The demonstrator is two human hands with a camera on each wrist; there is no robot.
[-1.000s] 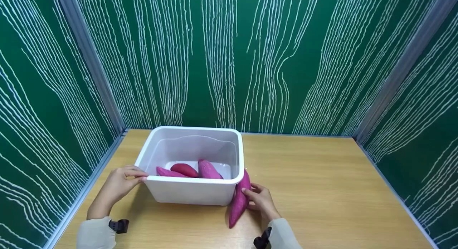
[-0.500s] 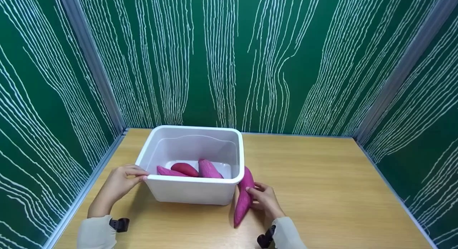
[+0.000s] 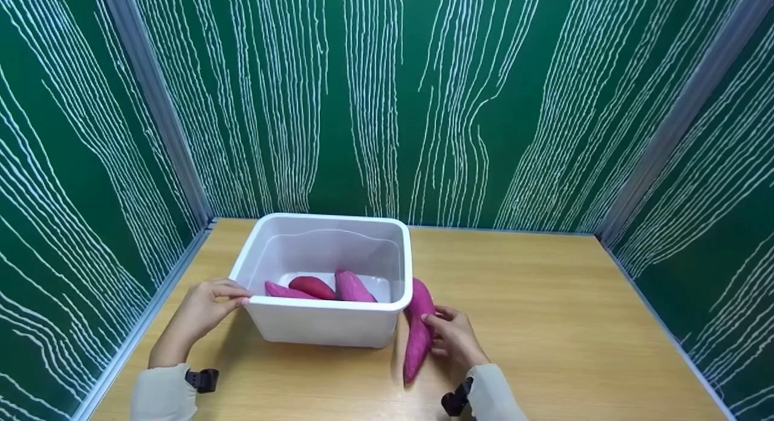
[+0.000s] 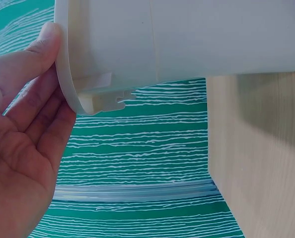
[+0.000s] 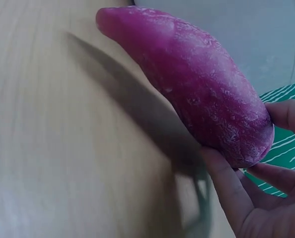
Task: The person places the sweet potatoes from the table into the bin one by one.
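My left hand pinches the near left corner of a white plastic bin, thumb and fingers on either side of its rim. Just right of the bin, my right hand grips a long purple sweet potato between thumb and fingers. In the right wrist view that sweet potato slants across, held near its thicker end, with its shadow on the wood beside it. Inside the bin lie two pinkish-purple sweet potatoes, one at the right and one at the left, plus a darker red one between them.
The light wooden table extends to the right of the bin. Green panels with wavy white lines enclose the back and both sides, joined by grey metal posts. Black straps circle both wrists.
My right hand has shifted slightly right with the sweet potato, away from the bin, and the sweet potato has turned a little more upright in the head view. The left hand and bin stay put.
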